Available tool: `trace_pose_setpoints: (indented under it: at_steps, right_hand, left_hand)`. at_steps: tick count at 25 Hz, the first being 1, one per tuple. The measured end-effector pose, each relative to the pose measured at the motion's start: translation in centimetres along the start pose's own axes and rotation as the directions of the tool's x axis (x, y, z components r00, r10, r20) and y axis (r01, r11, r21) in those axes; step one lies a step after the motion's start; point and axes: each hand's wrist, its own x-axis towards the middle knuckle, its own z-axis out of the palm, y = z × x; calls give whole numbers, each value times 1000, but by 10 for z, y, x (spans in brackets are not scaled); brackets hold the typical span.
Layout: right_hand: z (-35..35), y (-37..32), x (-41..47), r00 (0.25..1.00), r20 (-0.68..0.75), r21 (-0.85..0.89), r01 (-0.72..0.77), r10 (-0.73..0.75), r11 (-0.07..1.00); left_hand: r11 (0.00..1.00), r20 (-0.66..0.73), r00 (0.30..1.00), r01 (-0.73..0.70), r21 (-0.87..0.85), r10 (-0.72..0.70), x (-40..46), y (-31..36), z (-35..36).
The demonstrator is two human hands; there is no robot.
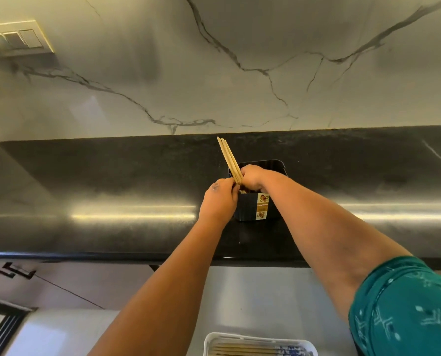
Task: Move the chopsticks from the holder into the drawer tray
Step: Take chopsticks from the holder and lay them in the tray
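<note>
A black square holder (250,209) with a patterned label stands on the dark counter. A bundle of several pale wooden chopsticks (228,156) sticks up out of it, leaning to the far left. My right hand (251,178) is closed around the bundle at the holder's rim. My left hand (220,199) pinches the same bundle from the left side. A white tray (209,341) at the bottom edge holds several chopsticks with blue patterned ends, lying flat.
The glossy black counter (111,201) runs the full width, backed by a white marble wall (240,60). A switch plate (16,39) sits on the wall at upper left. A grey drawer surface (265,299) lies below the counter edge.
</note>
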Motion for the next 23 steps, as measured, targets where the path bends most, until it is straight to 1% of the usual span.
trace_pose_setpoints:
  at_steps: [3, 4, 7, 8, 9, 10, 11, 12, 13, 14, 15, 16, 17, 18, 19, 20, 21, 22, 23]
  right_hand:
    - [-3, 1, -5, 996, -54, -73, 65, -69, 995]
    - [-6, 0, -9, 992, -92, -65, 83, -88, 994]
    - [-21, -10, -31, 968, -216, 93, 149, -127, 984]
    - [-29, -15, -42, 949, -277, 115, 187, -149, 976]
    - [-37, -22, -58, 915, -357, 91, 236, -190, 967]
    - [-45, -29, -75, 861, -444, 38, 294, -248, 955]
    - [-53, -37, -97, 792, -524, -11, 361, -313, 932]
    - [-57, -43, -120, 725, -587, -40, 420, -361, 907]
    - [-57, -46, -144, 678, -629, -46, 457, -382, 888]
    - [-53, -47, -168, 655, -652, -43, 469, -380, 882]
    - [-41, -44, -190, 661, -661, -25, 453, -354, 891]
    - [-25, -38, -210, 690, -655, -6, 402, -307, 915]
    - [-2, -30, -227, 737, -631, 3, 312, -240, 950]
    - [26, -20, -240, 785, -600, -9, 186, -154, 982]
    - [53, -10, -250, 820, -568, -37, 58, -69, 998]
    - [84, 0, -260, 844, -536, -76, -34, -12, 997]
    - [116, 11, -272, 866, -500, -132, -70, -6, 989]
    - [144, 21, -281, 890, -454, -221, -61, -48, 973]
    - [169, 31, -287, 910, -400, -343, -35, -112, 939]
  left_hand:
    - [998, 8, 998, 57, 27, -57, -8, -3, 5]
    - [997, 5, 998, 67, 28, -67, -9, -3, 6]
    - [993, 3, 993, 117, -5, -117, -10, 2, 1]
    - [989, 1, 990, 141, -35, -141, -11, 6, -1]
    - [980, 3, 985, 174, -95, -175, -14, 10, -5]
    - [957, 6, 975, 217, -191, -220, -21, 14, -10]
    - [909, 14, 960, 268, -320, -279, -31, 19, -17]
    - [829, 39, 936, 328, -452, -349, -44, 25, -22]
    - [731, 83, 904, 390, -560, -418, -60, 32, -25]
    - [627, 135, 868, 444, -640, -477, -79, 37, -27]
    - [511, 189, 828, 487, -708, -528, -101, 42, -29]
    - [378, 253, 779, 527, -761, -574, -123, 49, -32]
    - [257, 317, 739, 549, -795, -595, -144, 55, -34]
    - [189, 347, 731, 541, -820, -588, -166, 59, -35]
    - [178, 341, 760, 508, -843, -554, -185, 64, -35]
    - [208, 322, 802, 474, -856, -504, -205, 70, -35]
    - [241, 328, 827, 470, -849, -457, -224, 76, -33]
    - [245, 371, 816, 508, -826, -443, -239, 80, -29]
    - [207, 444, 762, 585, -784, -471, -249, 81, -23]
